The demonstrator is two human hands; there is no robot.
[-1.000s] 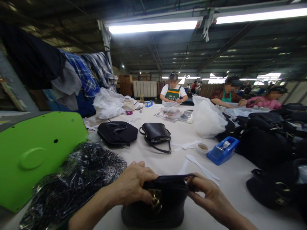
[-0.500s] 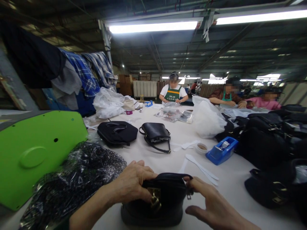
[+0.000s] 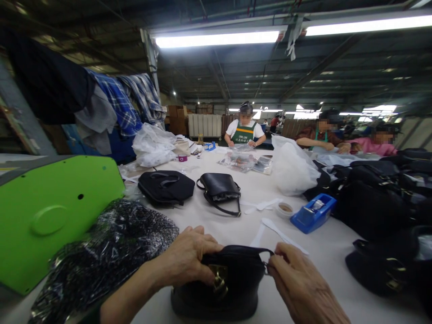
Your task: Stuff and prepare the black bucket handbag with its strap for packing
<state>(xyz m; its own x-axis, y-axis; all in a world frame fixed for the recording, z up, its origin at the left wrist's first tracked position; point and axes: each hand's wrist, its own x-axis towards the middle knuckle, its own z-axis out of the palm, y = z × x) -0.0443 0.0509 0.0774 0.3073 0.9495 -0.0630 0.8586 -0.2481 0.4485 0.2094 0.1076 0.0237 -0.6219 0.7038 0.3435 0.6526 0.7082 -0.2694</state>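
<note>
A black handbag with a gold-coloured clasp stands upright on the pale table in front of me. My left hand grips its upper left side, thumb on the front beside the clasp and fingers behind the top edge. At the bag's top right corner, my right hand has its fingers pinched together on the end of the strap, by a small metal ring. Part of that strap end is hidden by the fingertips.
Beyond the bag lie a smaller black bag, a black flat bag, white paper strips, a tape roll and a blue tape dispenser. Black bags pile up right; a green panel stands left. People work opposite.
My right hand has closed from a spread thumb and fingers to a pinch at the bag's top right corner. My left hand keeps its hold.
</note>
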